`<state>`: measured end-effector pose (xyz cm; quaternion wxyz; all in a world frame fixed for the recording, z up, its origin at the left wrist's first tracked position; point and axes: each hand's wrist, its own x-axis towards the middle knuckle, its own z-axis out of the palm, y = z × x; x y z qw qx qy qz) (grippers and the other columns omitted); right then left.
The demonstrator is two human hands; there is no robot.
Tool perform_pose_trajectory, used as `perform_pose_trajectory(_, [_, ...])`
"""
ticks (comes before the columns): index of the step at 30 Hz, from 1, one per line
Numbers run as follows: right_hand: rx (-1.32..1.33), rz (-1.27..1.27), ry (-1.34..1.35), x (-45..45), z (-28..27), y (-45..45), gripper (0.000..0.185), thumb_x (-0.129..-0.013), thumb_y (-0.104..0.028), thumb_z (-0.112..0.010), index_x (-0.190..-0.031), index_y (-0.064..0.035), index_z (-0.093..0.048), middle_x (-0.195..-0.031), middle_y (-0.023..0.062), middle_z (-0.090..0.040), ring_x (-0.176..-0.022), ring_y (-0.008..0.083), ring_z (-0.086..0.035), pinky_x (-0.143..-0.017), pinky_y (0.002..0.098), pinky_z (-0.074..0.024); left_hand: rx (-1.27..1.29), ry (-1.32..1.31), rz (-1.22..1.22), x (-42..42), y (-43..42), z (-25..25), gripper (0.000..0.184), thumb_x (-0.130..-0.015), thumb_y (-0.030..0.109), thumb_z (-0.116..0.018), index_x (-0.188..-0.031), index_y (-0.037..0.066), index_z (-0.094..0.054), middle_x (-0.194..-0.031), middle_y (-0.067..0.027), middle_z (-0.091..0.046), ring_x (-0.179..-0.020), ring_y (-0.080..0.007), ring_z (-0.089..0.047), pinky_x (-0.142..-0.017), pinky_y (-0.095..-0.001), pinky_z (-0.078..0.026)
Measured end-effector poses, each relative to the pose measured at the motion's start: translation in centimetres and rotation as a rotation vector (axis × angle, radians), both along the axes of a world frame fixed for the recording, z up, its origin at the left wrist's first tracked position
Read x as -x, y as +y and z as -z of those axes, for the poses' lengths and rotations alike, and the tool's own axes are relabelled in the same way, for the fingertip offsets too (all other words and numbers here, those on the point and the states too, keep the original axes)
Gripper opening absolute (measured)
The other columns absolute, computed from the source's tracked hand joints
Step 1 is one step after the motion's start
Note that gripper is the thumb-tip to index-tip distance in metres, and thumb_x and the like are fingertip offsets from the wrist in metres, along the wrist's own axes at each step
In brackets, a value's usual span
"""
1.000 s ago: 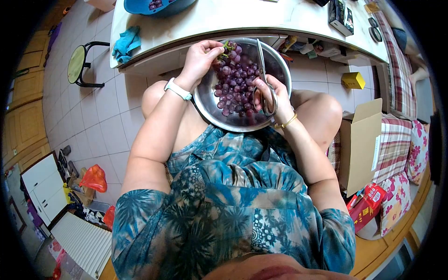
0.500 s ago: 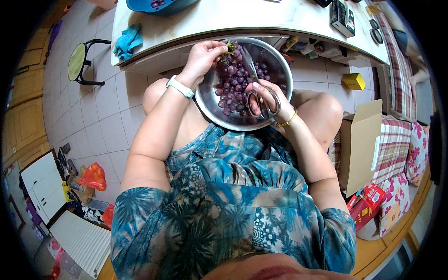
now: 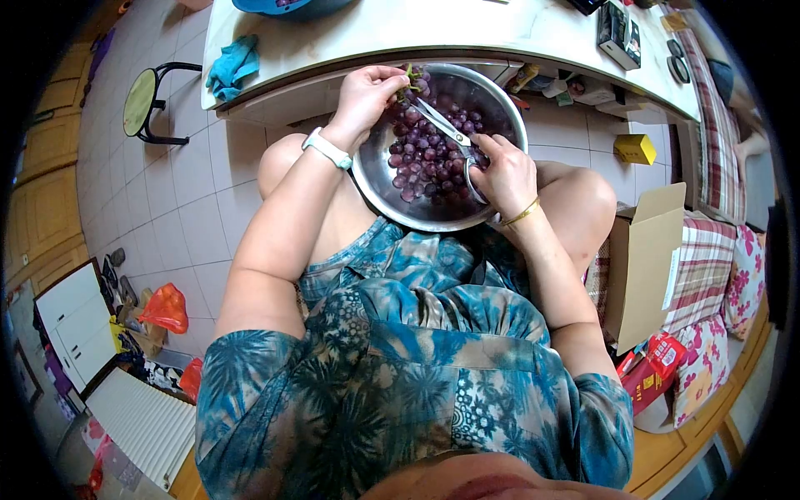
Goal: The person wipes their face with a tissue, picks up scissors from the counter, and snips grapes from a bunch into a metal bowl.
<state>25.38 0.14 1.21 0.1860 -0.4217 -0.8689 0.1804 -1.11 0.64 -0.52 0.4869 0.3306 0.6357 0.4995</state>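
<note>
A steel bowl (image 3: 375,181) rests between my thighs, with many purple grapes (image 3: 429,158) in it. My left hand (image 3: 364,102) pinches the green stem (image 3: 411,77) of a grape bunch over the bowl's upper left rim. Metal scissors (image 3: 445,125) are in my right hand (image 3: 505,177), its fingers around the handles. The blades point up and left, their tips close to the grapes just under the stem. How far the blades are parted is hard to tell.
Beyond the bowl stands a white table (image 3: 375,37) with a blue basin (image 3: 292,7), a teal cloth (image 3: 233,68) and a black box (image 3: 618,37). A stool (image 3: 140,103) is at the left. An open carton (image 3: 646,267) and a yellow box (image 3: 635,149) are at the right.
The scissors have swung from upright to slanting left, their tips now near the stem. My right hand has turned and its back faces up. My left hand still pinches the stem.
</note>
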Motion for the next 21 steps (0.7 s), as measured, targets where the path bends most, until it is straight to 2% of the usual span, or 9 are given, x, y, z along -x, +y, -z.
perform_pose_trajectory(2, [0.035, -0.009, -0.027, 0.0, -0.1, -0.1, 0.033, -0.074, -0.023, -0.077, -0.104, -0.0101, -0.073, -0.087, 0.0123, -0.067, -0.078, 0.0332, -0.068, -0.070, 0.0440, -0.0552, -0.005, 0.001, 0.005, -0.1, 0.1, 0.1, 0.018, -0.091, 0.012, -0.073, -0.105, 0.002, -0.072, -0.082, 0.0030, -0.067, -0.064, -0.0027, -0.053, -0.058, -0.0186, -0.043])
perform_pose_trajectory(13, [0.061, -0.026, -0.045, 0.0, 0.0, -0.3, 0.032, -0.072, -0.021, -0.076, -0.102, -0.0102, -0.073, -0.085, 0.0119, -0.068, -0.078, 0.0328, -0.068, -0.070, 0.0434, -0.0557, 0.014, 0.058, 0.046, -0.8, 0.0, 0.2, 0.017, -0.091, 0.013, -0.073, -0.105, 0.003, -0.073, -0.081, 0.0023, -0.068, -0.068, -0.0036, -0.058, -0.062, -0.0184, -0.046])
perform_pose_trajectory(21, [0.056, -0.031, -0.063, 0.1, 0.3, -0.3, 0.032, -0.071, -0.021, -0.076, -0.101, -0.0102, -0.072, -0.084, 0.0114, -0.068, -0.078, 0.0325, -0.068, -0.070, 0.0433, -0.0557, 0.030, 0.042, 0.075, -1.2, -0.1, -0.2, 0.016, -0.090, 0.008, -0.072, -0.103, -0.001, -0.070, -0.082, -0.0021, -0.070, -0.069, -0.0065, -0.062, -0.061, -0.0206, -0.049])
